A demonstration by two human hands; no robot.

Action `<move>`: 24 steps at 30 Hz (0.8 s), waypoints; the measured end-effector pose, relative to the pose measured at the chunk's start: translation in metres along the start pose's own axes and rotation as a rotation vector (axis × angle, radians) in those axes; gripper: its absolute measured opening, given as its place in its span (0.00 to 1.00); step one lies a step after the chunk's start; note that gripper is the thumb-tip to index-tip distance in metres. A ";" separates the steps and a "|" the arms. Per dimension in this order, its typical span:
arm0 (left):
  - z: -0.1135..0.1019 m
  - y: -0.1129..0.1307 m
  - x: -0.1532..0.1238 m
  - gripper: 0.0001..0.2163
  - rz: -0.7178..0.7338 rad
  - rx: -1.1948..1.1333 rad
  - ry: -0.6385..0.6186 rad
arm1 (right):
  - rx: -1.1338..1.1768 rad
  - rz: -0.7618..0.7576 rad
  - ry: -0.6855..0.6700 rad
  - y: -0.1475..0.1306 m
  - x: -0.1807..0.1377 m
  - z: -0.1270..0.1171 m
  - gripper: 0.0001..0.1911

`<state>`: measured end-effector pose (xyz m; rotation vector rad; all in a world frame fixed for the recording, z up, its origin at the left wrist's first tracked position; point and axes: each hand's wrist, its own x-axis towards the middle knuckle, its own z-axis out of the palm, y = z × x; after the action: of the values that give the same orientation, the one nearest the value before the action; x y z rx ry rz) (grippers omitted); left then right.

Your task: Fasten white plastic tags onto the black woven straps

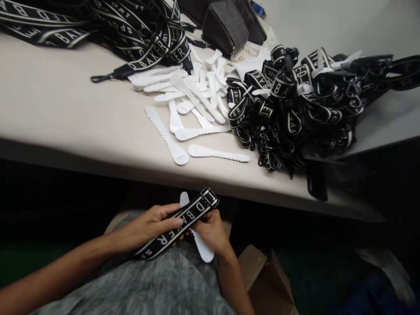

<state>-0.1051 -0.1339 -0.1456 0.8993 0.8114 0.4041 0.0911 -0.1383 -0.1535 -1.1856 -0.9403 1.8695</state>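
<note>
Over my lap I hold a folded black strap (190,214) with white lettering and a black slider buckle (209,197) at its upper end. My left hand (160,225) is closed on the strap, thumb lying across its face. A white strip (204,250) crosses behind the strap, its two rounded ends showing above and below. Closed near the strip's lower part, my right hand (212,234) sits under the buckle end; its fingertips are partly hidden behind the strap.
Loose white notched strips (197,98) lie heaped on the table (65,109). Bundled straps (288,105) are piled to the right, unbundled ones (131,30) at the back left. Behind stands a dark pouch (226,26). An open cardboard box (269,280) is below right.
</note>
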 end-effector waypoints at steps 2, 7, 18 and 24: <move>0.002 0.003 -0.002 0.18 0.052 0.049 0.064 | 0.046 0.032 0.037 0.001 0.000 0.000 0.19; 0.005 0.004 -0.004 0.17 0.187 0.197 0.308 | 0.123 0.024 0.128 0.004 -0.011 -0.001 0.24; 0.010 0.001 0.005 0.11 0.239 0.298 0.418 | -0.115 -0.214 0.093 0.016 -0.025 -0.003 0.12; 0.013 0.004 0.004 0.11 0.229 0.277 0.417 | -0.142 -0.280 0.107 0.015 -0.026 0.000 0.10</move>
<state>-0.0923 -0.1362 -0.1392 1.1921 1.1699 0.7070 0.0964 -0.1672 -0.1558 -1.1581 -1.1310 1.5242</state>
